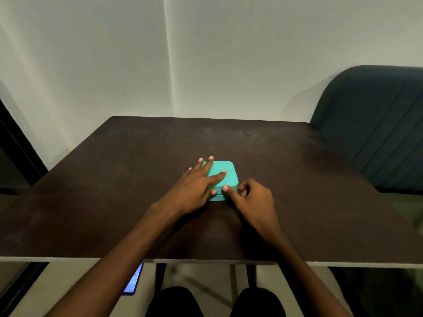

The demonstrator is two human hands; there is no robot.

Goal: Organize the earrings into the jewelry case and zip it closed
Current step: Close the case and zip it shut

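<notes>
Dark-trousered knees (174, 302) cut off at frame bottom; lit phone (134, 281) half hidden under desk edge. Small turquoise square zip jewelry case (223, 177) sat mid dark brown desk (91, 191), lid down. Left hand (196, 184) lay flat on lid, grip released. Right hand (251, 197) curled at near-right corner, grip pinching there; zipper pull hidden, earrings unseen.

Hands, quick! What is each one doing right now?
Left hand: open, fingers flat on the teal jewelry case.
Right hand: fingers curled, thumb at the case's front edge; whether it pinches the zipper pull cannot be told.
</notes>
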